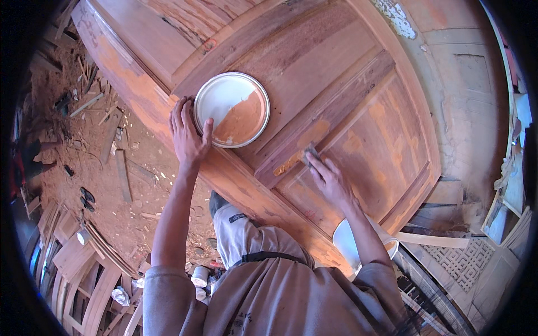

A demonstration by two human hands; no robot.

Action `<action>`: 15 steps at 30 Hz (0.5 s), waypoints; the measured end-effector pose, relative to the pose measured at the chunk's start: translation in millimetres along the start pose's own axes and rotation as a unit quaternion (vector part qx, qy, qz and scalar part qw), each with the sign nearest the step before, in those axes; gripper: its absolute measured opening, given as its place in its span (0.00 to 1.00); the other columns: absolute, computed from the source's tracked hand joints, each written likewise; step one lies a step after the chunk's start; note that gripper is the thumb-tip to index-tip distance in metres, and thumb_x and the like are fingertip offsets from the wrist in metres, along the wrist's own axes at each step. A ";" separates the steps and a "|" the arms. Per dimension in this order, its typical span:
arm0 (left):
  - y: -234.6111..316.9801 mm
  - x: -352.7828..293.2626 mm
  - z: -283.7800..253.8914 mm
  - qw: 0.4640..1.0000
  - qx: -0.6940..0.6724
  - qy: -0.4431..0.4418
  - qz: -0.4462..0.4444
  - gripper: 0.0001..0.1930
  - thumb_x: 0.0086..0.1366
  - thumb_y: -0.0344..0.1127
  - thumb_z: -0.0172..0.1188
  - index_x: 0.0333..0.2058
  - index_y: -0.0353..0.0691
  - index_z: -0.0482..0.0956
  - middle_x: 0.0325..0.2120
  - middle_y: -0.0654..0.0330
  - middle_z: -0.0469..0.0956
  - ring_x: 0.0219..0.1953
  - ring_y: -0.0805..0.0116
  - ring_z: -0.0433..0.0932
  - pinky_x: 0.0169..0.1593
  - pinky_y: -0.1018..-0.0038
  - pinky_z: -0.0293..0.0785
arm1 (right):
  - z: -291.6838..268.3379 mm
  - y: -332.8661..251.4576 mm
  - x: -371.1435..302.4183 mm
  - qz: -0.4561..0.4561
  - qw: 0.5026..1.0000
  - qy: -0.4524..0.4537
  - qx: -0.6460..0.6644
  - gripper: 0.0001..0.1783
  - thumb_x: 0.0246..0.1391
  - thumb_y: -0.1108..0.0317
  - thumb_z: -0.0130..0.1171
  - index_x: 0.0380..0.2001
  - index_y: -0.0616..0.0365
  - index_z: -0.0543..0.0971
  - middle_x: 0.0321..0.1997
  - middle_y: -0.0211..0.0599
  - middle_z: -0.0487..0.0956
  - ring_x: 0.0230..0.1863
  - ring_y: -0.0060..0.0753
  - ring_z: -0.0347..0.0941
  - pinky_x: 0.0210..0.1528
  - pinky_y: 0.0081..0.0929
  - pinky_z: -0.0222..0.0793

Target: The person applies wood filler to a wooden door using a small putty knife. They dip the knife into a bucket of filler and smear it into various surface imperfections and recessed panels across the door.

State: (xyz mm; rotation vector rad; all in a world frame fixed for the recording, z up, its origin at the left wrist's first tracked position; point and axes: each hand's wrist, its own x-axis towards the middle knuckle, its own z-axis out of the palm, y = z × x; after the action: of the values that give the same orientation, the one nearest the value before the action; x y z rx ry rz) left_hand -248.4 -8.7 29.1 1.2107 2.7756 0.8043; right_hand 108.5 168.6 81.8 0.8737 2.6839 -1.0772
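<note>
One door [319, 67] runs upper-left to lower-right; left hand [190, 136] grips round lid [218, 101], right hand [334, 183] pinches dark spreader [309, 152]; trouser label [237, 218] unreadable.

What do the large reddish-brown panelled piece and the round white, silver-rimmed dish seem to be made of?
Large reddish-brown panelled piece: apparently wood, dull and unvarnished; grain streaks show between orange smears.
Round white, silver-rimmed dish: probably metal, coated white inside; the rim gleams, though plastic is possible.

Your shirt [269, 297] is brownish grey, the door [325, 50] reddish brown with orange patches, and the silver-rimmed lid [219, 98] at upper middle white beside orange paste [242, 122].
</note>
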 end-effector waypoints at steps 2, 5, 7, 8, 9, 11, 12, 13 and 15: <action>0.6 5.9 0.5 1.000 -0.011 0.000 0.003 0.36 0.67 0.57 0.55 0.61 0.32 0.65 0.63 0.45 0.65 0.68 0.47 0.60 0.71 0.52 0.50 | 7.1 10.5 14.4 -0.010 1.000 0.027 -0.010 0.27 0.63 0.71 0.58 0.65 0.47 0.72 0.41 0.50 0.78 0.36 0.52 0.75 0.39 0.41 0.76; -1.3 2.8 0.7 1.000 -0.009 0.006 0.006 0.36 0.67 0.57 0.55 0.61 0.32 0.65 0.62 0.45 0.65 0.68 0.47 0.60 0.71 0.52 0.50 | 2.8 17.7 10.4 -0.030 0.999 0.039 0.014 0.26 0.64 0.71 0.57 0.65 0.47 0.72 0.40 0.49 0.77 0.37 0.52 0.76 0.40 0.42 0.75; -1.2 0.8 0.3 1.000 -0.003 0.002 0.004 0.36 0.67 0.57 0.55 0.61 0.32 0.65 0.62 0.45 0.65 0.67 0.47 0.61 0.71 0.52 0.50 | -2.0 18.9 6.9 -0.041 0.998 0.045 0.021 0.26 0.64 0.70 0.57 0.65 0.47 0.72 0.39 0.49 0.77 0.37 0.53 0.76 0.40 0.43 0.75; -0.9 -0.7 0.2 1.000 0.004 -0.003 0.002 0.36 0.67 0.57 0.55 0.61 0.31 0.65 0.62 0.44 0.66 0.67 0.47 0.61 0.71 0.52 0.50 | -8.3 13.5 5.8 -0.014 0.999 0.032 0.015 0.25 0.64 0.70 0.57 0.65 0.47 0.72 0.38 0.48 0.76 0.38 0.53 0.76 0.40 0.43 0.75; -1.7 -0.7 0.9 1.000 0.004 -0.003 0.001 0.36 0.67 0.57 0.55 0.61 0.31 0.65 0.62 0.44 0.66 0.67 0.47 0.61 0.71 0.52 0.50 | -11.6 10.9 5.2 0.013 1.000 0.019 0.010 0.25 0.64 0.70 0.57 0.65 0.47 0.72 0.37 0.48 0.76 0.38 0.53 0.76 0.40 0.44 0.75; -2.0 2.8 2.3 1.000 -0.006 0.012 0.007 0.36 0.67 0.57 0.55 0.61 0.32 0.65 0.62 0.45 0.65 0.67 0.47 0.60 0.71 0.52 0.51 | -7.6 16.6 15.2 -0.005 0.999 0.038 0.009 0.25 0.64 0.69 0.57 0.65 0.47 0.72 0.37 0.48 0.76 0.37 0.53 0.76 0.40 0.43 0.75; -0.2 3.8 2.4 1.000 -0.008 0.012 0.006 0.36 0.67 0.57 0.55 0.61 0.32 0.65 0.62 0.45 0.65 0.67 0.47 0.60 0.71 0.52 0.51 | -5.2 20.6 18.3 -0.022 0.998 0.059 0.009 0.26 0.64 0.69 0.57 0.65 0.47 0.72 0.37 0.48 0.76 0.37 0.52 0.76 0.39 0.43 0.75; 1.6 4.7 2.3 1.000 -0.015 0.008 0.006 0.36 0.67 0.57 0.55 0.61 0.32 0.65 0.62 0.45 0.65 0.68 0.47 0.60 0.71 0.52 0.51 | -5.2 26.3 11.9 -0.005 0.999 0.049 -0.018 0.26 0.64 0.70 0.58 0.65 0.47 0.73 0.36 0.48 0.76 0.36 0.52 0.76 0.38 0.42 0.75; -0.1 1.3 -0.7 1.000 -0.018 0.006 0.000 0.35 0.67 0.57 0.56 0.61 0.32 0.65 0.62 0.45 0.65 0.68 0.47 0.60 0.71 0.52 0.51 | -16.3 31.6 10.0 -0.015 0.999 0.043 -0.006 0.26 0.64 0.69 0.58 0.65 0.44 0.72 0.35 0.48 0.75 0.34 0.53 0.76 0.36 0.44 0.74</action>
State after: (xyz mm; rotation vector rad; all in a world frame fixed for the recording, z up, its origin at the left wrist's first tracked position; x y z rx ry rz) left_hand -249.5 -8.1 30.0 1.2029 2.7587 0.8599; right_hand 119.4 202.5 71.9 0.9020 2.7788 -1.0512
